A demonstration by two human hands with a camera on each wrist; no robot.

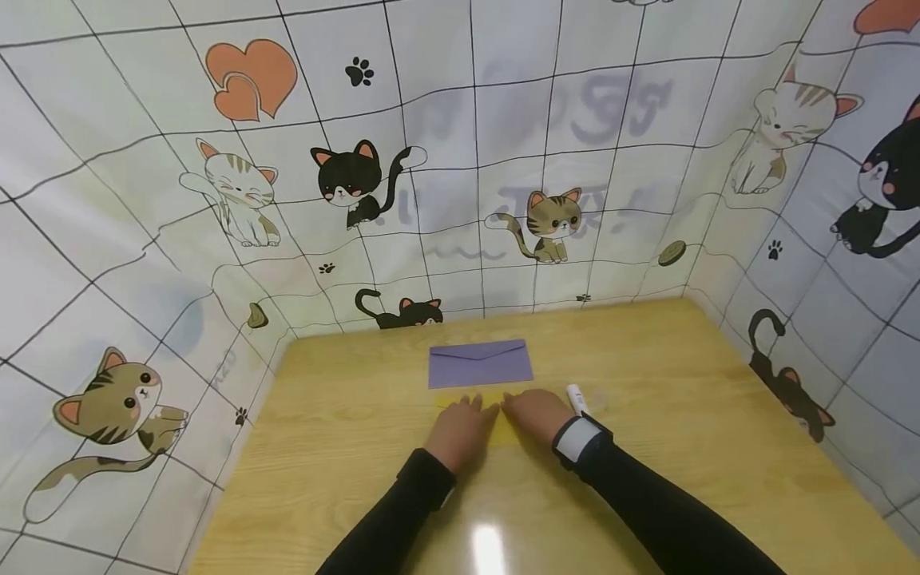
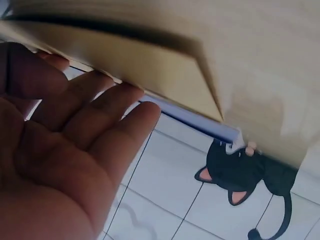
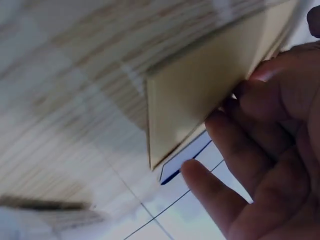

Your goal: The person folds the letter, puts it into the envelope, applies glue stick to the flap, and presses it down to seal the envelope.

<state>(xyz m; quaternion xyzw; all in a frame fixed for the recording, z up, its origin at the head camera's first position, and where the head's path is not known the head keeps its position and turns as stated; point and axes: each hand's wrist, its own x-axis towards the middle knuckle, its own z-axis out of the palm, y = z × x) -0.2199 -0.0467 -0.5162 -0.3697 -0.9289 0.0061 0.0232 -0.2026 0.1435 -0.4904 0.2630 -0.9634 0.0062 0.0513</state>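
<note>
A piece of folded yellow paper (image 1: 507, 433) lies on the table in front of me, mostly covered by my hands in the head view. My left hand (image 1: 461, 431) pinches its far edge near the middle, and my right hand (image 1: 537, 415) does the same just beside it. Both wrist views show the paper (image 2: 150, 70) tilted up from the tabletop, with fingertips along its edge; the exact thumb contact is partly hidden. Right behind it a purple envelope (image 1: 480, 369) lies flat, its flap side up.
A white tube (image 1: 576, 398), like a glue stick, lies by my right wrist, with a faint clear item (image 1: 598, 398) near it. The wooden table (image 1: 345, 447) meets cat-printed cloth walls (image 1: 446, 263) at the back and both sides.
</note>
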